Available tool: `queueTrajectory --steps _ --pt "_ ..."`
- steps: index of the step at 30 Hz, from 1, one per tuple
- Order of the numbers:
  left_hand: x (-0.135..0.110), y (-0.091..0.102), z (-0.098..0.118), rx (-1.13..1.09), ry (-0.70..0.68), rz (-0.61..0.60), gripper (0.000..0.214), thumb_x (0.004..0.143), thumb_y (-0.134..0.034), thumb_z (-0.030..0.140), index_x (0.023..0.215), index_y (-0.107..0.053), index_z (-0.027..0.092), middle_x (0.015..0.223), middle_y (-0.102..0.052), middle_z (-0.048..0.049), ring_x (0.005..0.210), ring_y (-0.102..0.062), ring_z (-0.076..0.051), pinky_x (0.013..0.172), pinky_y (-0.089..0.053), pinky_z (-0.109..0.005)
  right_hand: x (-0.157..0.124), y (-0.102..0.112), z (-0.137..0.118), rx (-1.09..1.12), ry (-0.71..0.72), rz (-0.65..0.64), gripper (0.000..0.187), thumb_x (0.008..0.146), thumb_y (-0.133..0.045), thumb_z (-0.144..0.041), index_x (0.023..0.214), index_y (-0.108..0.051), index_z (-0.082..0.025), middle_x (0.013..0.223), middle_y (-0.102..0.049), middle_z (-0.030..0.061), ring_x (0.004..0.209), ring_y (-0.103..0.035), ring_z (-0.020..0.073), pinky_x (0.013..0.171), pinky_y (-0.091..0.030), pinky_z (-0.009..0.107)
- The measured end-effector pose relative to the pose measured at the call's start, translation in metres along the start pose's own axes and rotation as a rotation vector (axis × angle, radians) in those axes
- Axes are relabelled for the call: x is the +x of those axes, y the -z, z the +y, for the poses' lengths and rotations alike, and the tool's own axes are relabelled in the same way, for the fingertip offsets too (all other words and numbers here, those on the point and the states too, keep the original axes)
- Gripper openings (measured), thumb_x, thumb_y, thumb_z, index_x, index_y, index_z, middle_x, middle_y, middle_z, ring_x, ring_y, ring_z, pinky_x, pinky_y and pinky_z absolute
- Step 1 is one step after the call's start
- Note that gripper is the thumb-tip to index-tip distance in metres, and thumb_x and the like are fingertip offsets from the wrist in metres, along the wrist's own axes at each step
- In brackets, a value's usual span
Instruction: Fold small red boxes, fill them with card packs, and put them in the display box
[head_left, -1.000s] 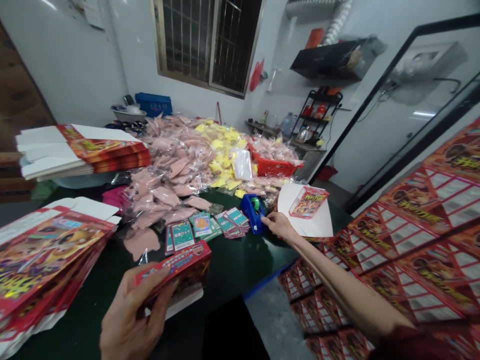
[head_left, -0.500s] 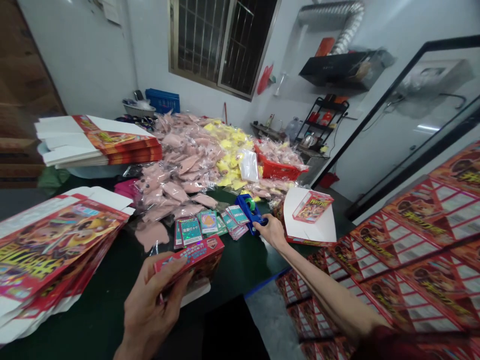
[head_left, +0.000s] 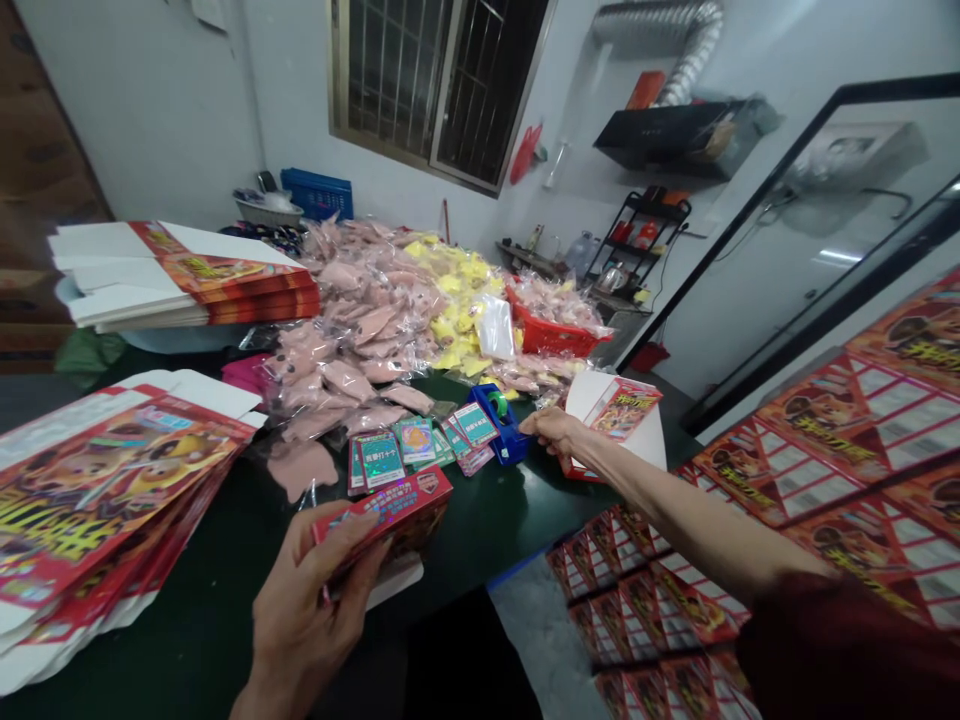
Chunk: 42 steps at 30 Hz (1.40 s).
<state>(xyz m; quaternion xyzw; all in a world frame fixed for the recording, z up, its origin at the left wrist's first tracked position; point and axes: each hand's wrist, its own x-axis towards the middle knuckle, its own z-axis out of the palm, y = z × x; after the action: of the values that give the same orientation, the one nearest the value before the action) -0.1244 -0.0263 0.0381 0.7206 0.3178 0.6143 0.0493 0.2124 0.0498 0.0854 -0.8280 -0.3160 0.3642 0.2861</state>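
My left hand (head_left: 315,600) is closed around a small red printed box (head_left: 397,515), whose white flap sticks out at the lower right. Just right of the blue tape dispenser (head_left: 508,435) with its green roll (head_left: 497,403), my right hand (head_left: 559,432) is pinched together. Whatever its fingertips hold, if anything, is too small to make out. Several teal and pink cards (head_left: 382,460) lie in small piles left of the dispenser. Behind my right hand, a red box (head_left: 628,405) rests on a larger white-flapped carton (head_left: 651,445).
Flattened red cartons (head_left: 112,480) are stacked at the left, with more folded ones (head_left: 225,285) behind. Bagged pink plush pieces (head_left: 360,300) and yellow ones (head_left: 450,290) heap up at the back, beside a red basket (head_left: 559,335). Filled display boxes (head_left: 810,420) are stacked at the right.
My right hand has moved right, off the tape dispenser, which now sits at a slightly different angle. My left hand keeps the red box in about the same place.
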Motion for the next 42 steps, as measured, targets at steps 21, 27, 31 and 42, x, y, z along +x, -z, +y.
queueTrajectory --steps 21,27,31,42 --pt "0.004 0.002 0.005 -0.011 0.04 0.002 0.028 0.074 -0.067 0.014 0.1 -0.06 0.021 0.091 -0.061 -0.0024 0.074 -0.062 -0.012 0.062 -0.051 -0.022 -0.002 -0.047 0.069 0.534 0.238 0.156 0.02 0.089 -0.053 -0.029 0.1 -0.058 -0.012 0.093 -0.061 0.0035 0.077 -0.06 0.0123 0.066 -0.053 0.029" --pt "0.004 -0.001 0.006 -0.029 0.073 0.013 0.033 0.071 -0.068 0.008 0.101 -0.06 0.018 0.096 -0.06 -0.0048 0.08 -0.062 -0.013 0.064 -0.05 -0.021 -0.007 -0.056 0.073 0.403 0.272 0.211 0.017 0.087 -0.056 -0.028 0.089 -0.058 -0.012 0.082 -0.059 0.0003 0.066 -0.056 0.0093 0.059 -0.049 0.024" --pt "0.005 -0.001 0.016 -0.102 0.083 0.04 0.033 0.072 -0.065 0.003 0.1 -0.059 0.019 0.102 -0.059 -0.0057 0.088 -0.062 -0.015 0.069 -0.052 -0.025 -0.066 -0.057 0.067 0.399 0.416 0.149 0.021 0.08 -0.06 -0.025 0.064 -0.052 -0.015 0.055 -0.051 -0.0048 0.048 -0.046 0.0074 0.046 -0.038 0.019" --pt "0.009 0.005 0.028 0.002 0.105 0.012 0.036 0.075 -0.066 0.013 0.108 -0.053 0.018 0.09 -0.062 -0.0023 0.079 -0.061 -0.012 0.071 -0.05 -0.022 -0.216 -0.112 0.017 0.864 0.559 -0.421 0.023 0.076 -0.065 -0.034 0.065 -0.057 -0.016 0.05 -0.053 -0.005 0.038 -0.044 0.0046 0.037 -0.037 0.016"
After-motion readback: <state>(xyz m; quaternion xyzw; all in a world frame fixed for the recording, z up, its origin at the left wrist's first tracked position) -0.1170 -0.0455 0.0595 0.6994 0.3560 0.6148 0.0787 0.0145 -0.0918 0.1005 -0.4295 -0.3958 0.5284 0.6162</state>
